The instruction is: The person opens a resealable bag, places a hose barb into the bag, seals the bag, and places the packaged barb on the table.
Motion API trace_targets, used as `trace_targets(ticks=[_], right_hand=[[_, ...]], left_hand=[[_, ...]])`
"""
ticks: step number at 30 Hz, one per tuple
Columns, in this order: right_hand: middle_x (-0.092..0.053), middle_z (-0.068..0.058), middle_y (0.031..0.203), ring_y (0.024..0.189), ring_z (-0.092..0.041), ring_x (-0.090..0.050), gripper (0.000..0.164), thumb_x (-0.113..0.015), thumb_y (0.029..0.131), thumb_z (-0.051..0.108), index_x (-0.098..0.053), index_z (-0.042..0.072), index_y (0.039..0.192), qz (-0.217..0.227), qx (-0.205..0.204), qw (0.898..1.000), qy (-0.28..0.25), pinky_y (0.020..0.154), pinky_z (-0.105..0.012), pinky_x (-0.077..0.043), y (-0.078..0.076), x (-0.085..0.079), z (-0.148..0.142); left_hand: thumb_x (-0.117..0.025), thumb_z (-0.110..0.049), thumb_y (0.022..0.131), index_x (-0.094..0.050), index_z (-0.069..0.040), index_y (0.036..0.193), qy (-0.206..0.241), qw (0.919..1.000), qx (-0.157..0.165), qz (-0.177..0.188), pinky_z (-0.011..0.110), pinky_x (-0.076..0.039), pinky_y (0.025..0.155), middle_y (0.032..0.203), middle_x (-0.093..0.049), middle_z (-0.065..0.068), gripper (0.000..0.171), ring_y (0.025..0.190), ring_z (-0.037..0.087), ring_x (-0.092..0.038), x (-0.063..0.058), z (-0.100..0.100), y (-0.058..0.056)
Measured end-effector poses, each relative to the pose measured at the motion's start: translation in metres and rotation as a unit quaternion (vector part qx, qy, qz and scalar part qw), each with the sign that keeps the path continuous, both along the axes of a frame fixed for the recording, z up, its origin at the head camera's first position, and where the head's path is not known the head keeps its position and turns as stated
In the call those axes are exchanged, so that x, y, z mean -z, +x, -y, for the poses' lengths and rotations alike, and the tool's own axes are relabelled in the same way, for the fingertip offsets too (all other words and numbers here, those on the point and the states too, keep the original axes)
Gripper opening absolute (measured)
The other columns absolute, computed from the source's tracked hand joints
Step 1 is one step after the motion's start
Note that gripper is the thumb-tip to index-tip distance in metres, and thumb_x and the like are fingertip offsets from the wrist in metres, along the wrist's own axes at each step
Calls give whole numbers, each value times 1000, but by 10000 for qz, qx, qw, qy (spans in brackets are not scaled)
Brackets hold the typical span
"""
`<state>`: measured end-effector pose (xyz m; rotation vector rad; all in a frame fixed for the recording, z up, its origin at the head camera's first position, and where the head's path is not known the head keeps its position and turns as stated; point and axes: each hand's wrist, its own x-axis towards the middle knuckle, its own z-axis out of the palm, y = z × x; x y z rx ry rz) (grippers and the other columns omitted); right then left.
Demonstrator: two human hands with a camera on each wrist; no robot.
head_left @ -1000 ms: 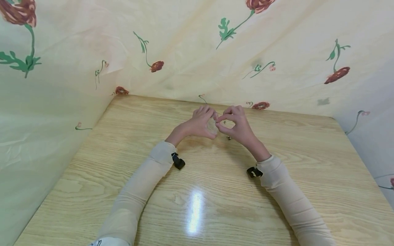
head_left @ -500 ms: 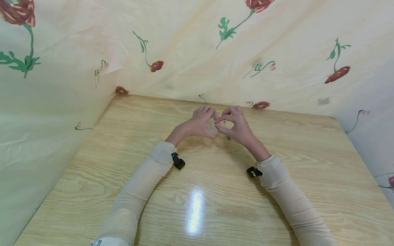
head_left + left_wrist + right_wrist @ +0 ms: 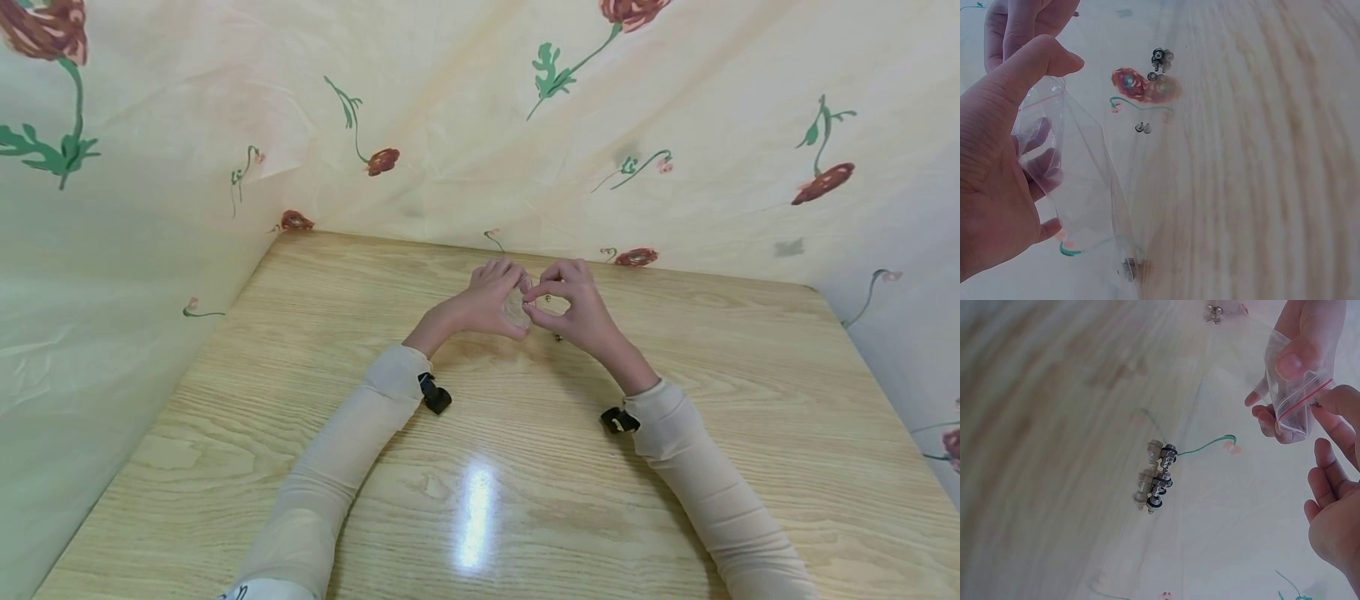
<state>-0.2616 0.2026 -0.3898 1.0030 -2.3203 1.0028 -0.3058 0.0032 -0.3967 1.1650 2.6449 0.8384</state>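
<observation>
My left hand (image 3: 487, 302) holds a clear zip bag (image 3: 1088, 169) with a red line along its mouth, thumb on one side and fingers behind the film. At the mouth, my right hand (image 3: 583, 310) pinches a tiny metal piece (image 3: 1315, 402) between thumb and forefinger; its exact kind is too small to tell. Small metal parts (image 3: 1129, 269) show at the bag's lower end, seemingly inside, though the film blurs this. Several small metal fittings with dark rings (image 3: 1161, 480) stand on the table beside the right hand.
The glossy wood-grain table (image 3: 480, 433) mirrors the fittings. A pair of smaller metal bits (image 3: 1142, 127) lies apart from the main group. A flower-printed sheet (image 3: 465, 125) hangs behind the table and at both sides. Black wrist cameras (image 3: 435, 395) sit on both sleeves.
The right fingertips have shifted very slightly left, closer to the bag's mouth. The left hand and the fittings on the table stay where they were.
</observation>
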Motion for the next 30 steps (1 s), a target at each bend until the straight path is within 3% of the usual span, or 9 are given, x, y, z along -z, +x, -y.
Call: trace_targets(ticks=[30], right_hand=[[-60,-14,95,97,-34,-43,13,-82,80,-1,-79,1,92,87,101,9999,31,90,-47,-29,1,0,0]], left_hand=[[-75,-36,79,-44,-16,116,-50,10000,5,32,48,-25,101,126,-44,14,52,111,24,-33,1,0,0]])
